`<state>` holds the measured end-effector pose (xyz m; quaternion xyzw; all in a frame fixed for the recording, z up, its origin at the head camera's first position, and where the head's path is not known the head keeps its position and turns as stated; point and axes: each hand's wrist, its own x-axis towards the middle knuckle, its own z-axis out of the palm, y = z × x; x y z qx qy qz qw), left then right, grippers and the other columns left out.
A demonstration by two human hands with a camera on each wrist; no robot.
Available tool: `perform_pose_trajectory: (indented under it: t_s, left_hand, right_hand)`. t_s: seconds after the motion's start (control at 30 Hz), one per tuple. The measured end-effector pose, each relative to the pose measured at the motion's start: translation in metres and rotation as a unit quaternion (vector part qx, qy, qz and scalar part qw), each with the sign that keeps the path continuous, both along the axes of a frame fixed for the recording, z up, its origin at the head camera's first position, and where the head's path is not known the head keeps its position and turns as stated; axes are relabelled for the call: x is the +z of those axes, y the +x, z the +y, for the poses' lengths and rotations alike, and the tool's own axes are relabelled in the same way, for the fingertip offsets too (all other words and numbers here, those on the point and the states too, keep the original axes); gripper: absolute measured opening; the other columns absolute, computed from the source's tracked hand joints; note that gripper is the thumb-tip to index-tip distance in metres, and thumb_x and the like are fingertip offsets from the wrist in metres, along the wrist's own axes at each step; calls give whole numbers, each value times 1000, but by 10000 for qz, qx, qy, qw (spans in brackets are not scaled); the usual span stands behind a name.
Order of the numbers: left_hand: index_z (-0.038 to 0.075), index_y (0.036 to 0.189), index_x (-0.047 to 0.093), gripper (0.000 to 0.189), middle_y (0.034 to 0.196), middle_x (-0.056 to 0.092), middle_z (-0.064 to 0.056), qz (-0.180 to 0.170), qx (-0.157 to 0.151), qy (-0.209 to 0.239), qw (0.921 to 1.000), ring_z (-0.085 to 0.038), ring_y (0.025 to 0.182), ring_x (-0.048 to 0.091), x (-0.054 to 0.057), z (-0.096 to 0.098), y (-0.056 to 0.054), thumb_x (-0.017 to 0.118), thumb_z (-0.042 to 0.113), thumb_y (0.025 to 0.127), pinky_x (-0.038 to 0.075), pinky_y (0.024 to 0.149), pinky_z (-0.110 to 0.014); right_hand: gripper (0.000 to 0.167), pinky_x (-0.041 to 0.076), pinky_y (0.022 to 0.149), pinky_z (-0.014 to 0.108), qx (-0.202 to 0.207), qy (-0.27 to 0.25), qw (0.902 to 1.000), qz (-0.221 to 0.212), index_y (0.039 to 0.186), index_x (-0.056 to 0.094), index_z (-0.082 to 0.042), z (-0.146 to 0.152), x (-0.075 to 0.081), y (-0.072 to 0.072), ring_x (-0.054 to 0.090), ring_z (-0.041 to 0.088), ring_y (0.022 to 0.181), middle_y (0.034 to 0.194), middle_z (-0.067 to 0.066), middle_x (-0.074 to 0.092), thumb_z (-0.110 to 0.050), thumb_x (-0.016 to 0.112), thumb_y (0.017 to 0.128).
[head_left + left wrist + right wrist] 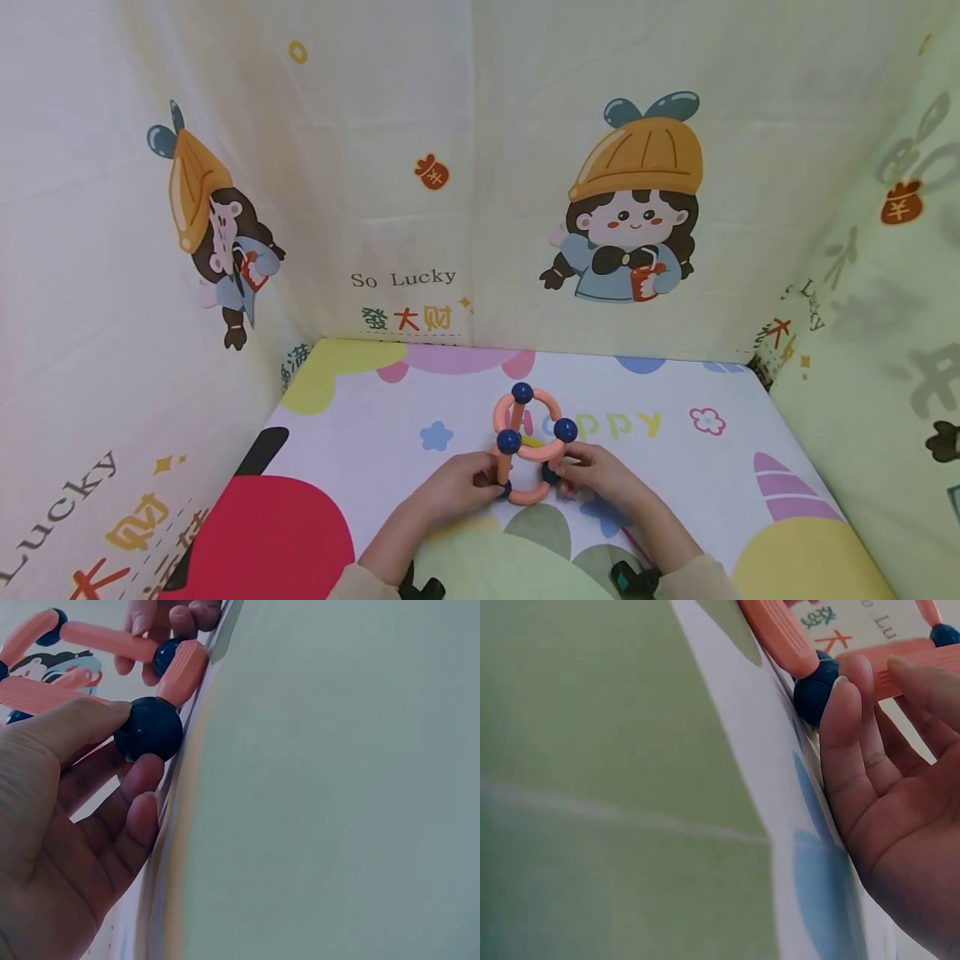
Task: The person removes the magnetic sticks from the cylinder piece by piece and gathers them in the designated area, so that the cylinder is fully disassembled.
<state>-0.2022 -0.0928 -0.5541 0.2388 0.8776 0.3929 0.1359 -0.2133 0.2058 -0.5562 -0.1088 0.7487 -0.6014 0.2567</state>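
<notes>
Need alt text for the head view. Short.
A person's left hand and right hand hold the lower part of a toy frame made of pink rods and dark blue balls, at a brightly printed tabletop. Behind is pale cloth with cartoon figures in orange hats.

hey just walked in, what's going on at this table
A person is holding a coral and dark blue rod-and-ball frame upright at the printed tabletop. The left hand pinches a lower left ball, while the right hand grips an upright rod beside a lower right ball. Above them, an upper ring of curved pieces joins three dark blue balls, and neither hand is holding that part.
</notes>
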Motion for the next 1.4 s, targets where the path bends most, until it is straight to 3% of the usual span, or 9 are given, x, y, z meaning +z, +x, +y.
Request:
perform_pose_trajectory:
  t_s: [0.2, 0.37, 0.7, 0.93, 1.2, 1.4]
  left_hand:
    - [29, 97, 64, 11, 92, 62, 16, 468, -59, -74, 9989, 0, 79, 57, 1, -3, -2, 72, 32, 90, 50, 72, -20]
    - [29, 94, 62, 10, 86, 59, 15, 595, -56, -202, 9980, -2, 76, 53, 3, -1, -3, 71, 33, 91, 47, 68, -20]
    - [30, 90, 59, 10, 95, 62, 14, 814, 346, -222, 9958, 0, 83, 58, 6, -5, -5, 68, 33, 92, 50, 74, -21]
    - [34, 105, 64, 11, 106, 63, 15, 728, 580, -39, 9956, -2, 90, 61, 3, -9, -8, 67, 37, 94, 52, 78, -25]
    - [35, 118, 65, 23, 112, 64, 14, 544, 790, 69, 9954, -5, 97, 64, -1, -13, -13, 66, 38, 95, 54, 82, -29]
    - [38, 122, 62, 28, 112, 63, 14, 572, 850, 176, 9946, -5, 97, 65, -2, -12, -13, 66, 41, 94, 54, 83, -30]
  right_hand:
    - [38, 54, 68, 31, -92, -1, 9999, -61, 122, 62, -6, -4, 3, 7, 68, 20, 76, 82, 8, 71, -32, 65, 95]
    - [39, 53, 67, 32, -160, 18, 9999, -16, 122, 62, -6, -6, 5, 11, 69, 21, 79, 83, 9, 72, -34, 65, 95]
    - [31, 59, 72, 35, 40, -234, 9997, 27, 119, 61, 1, -11, 4, 11, 70, 22, 75, 83, 12, 71, -21, 62, 97]
    - [37, 59, 71, 34, 58, -287, 9993, 211, 125, 62, 1, -17, 2, 12, 70, 21, 74, 84, 16, 71, -21, 65, 96]
    - [34, 58, 71, 32, 82, -221, 9994, 257, 120, 64, -1, -25, 2, 13, 68, 18, 73, 84, 13, 71, -23, 67, 95]
    - [30, 57, 70, 31, 116, -106, 9989, 441, 113, 67, -3, -28, 0, 12, 68, 17, 73, 96, 12, 71, -26, 67, 95]
